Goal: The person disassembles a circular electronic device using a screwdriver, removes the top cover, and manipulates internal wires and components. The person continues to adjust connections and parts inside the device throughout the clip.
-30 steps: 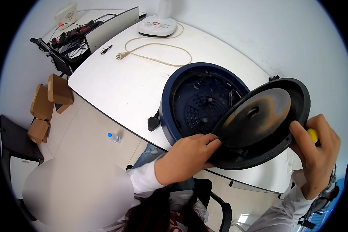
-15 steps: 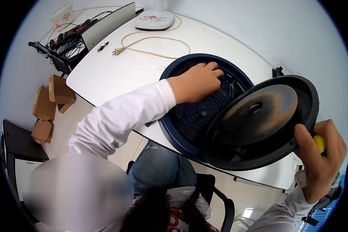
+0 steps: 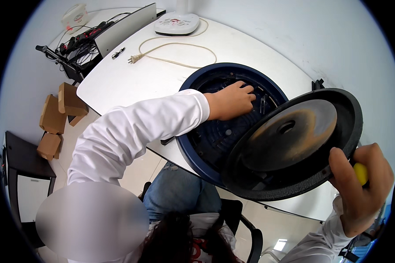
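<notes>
left hand (image 3: 230, 102), half-curled, is inside a round dark-blue plastic basin (image 3: 195, 163); i cannot tell whether it holds anything. right hand (image 3: 360, 188) grips, at four o'clock, a round black pan (image 3: 294, 176) with grey metal disc (image 3: 307, 135), tilted over the basin's four-o'clock side.

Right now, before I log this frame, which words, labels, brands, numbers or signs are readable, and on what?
White appliance base: small coloured marks, too small to read.
White case, upper left: mark, too blurred to read.
Wearer's top: red lettering, partly hidden; not copied out.
Blue tub, black pan: none I can make out.
</notes>
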### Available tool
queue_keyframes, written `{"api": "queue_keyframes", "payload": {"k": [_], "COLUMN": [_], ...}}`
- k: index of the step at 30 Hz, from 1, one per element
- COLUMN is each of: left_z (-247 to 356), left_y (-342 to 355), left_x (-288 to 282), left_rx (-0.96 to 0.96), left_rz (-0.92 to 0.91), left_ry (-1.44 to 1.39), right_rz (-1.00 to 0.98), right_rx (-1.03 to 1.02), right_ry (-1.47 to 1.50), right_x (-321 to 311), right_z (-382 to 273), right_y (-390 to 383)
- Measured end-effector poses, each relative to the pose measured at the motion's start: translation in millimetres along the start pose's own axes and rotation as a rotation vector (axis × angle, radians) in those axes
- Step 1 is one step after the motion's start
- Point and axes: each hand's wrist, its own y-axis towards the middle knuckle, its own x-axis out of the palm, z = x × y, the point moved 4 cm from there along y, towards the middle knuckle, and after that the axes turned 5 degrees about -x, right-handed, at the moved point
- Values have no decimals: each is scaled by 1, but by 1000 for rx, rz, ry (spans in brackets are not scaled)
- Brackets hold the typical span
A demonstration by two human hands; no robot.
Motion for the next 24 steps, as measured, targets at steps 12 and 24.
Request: {"api": "queue_keyframes", "payload": {"k": [12,24], "left_z": [-42,-16], "left_y": [-44,-129], "left_x": [-64,-56], "left_rx": [-306,-619], "left_rz": [480,591], "left_ry": [-670,-1270], "right_rz": [110,171], "right_rx": [266,48], "right_ry": [365,187], "right_x": [8,6], "right_z": [5,-1], "right_y": [27,9]}}
